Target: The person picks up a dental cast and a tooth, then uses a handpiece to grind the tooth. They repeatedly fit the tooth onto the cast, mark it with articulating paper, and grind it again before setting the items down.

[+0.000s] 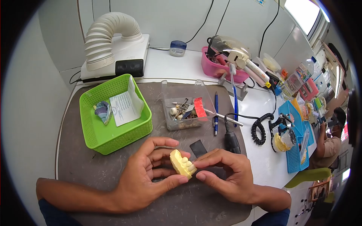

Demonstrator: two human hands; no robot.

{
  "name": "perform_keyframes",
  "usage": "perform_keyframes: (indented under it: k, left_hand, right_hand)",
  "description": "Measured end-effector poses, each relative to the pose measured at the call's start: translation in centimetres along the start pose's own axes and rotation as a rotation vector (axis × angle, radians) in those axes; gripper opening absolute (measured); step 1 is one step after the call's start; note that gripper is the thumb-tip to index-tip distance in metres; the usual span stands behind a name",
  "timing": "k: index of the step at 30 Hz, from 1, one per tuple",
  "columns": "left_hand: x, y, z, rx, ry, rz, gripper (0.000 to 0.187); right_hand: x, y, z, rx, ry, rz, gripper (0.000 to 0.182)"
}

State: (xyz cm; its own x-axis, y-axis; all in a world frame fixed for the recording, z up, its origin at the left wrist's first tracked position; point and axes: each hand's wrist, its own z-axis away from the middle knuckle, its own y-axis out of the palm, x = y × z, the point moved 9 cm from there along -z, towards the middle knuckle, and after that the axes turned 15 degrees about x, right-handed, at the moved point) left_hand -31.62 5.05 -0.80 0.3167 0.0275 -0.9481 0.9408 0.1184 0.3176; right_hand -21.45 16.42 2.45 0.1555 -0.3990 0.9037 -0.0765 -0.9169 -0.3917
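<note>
A yellow plaster dental model [177, 162] with several pale teeth [187, 164] along one side is held above the grey work mat. My left hand [137, 177] grips it between thumb and fingers, its index finger raised and curved behind. From the other side, my right hand [232, 175] has its index fingertip on the end teeth and its thumb close below, in a pinch at that edge. Whether the right thumb presses the model is hard to see. Just behind my hands, a small black flat piece [198, 148] lies on the mat.
A green basket [113, 139] holds a paper slip and a bluish piece. A clear box [184, 124] of burs, a blue pen [216, 113], a handpiece [230, 139] and a toothbrush [234, 94] stand or lie beyond. Blue trays [296, 158] and a seated person [330, 139] are at right.
</note>
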Motion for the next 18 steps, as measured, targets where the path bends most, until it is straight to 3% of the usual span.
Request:
perform_keyframes:
  k: [5, 7, 10, 13, 18]
  left_hand:
    - [0.5, 0.2, -0.7, 0.084, 0.045, 0.137, 0.057]
    - [1.8, 0.9, -0.9, 0.21, -0.059, 0.297, 0.056]
    - [2.2, 0.9, -0.9, 0.196, -0.113, 0.398, 0.056]
    - [2.5, 0.9, -1.0, 0.206, -0.126, 0.467, 0.052]
    - [2.5, 1.4, -1.1, 0.302, -0.12, 0.556, 0.045]
  right_hand:
    - [1.7, -0.6, -0.2, -0.009, -0.073, 0.187, 0.038]
    - [2.8, -0.8, -0.4, -0.057, -0.1, 0.281, 0.043]
    - [3.4, -0.2, -0.8, -0.009, -0.119, 0.401, 0.069]
    - [3.2, 0.5, -0.7, 0.008, -0.187, 0.547, 0.075]
    - [3.4, 0.1, -0.1, -0.097, -0.161, 0.438, 0.079]
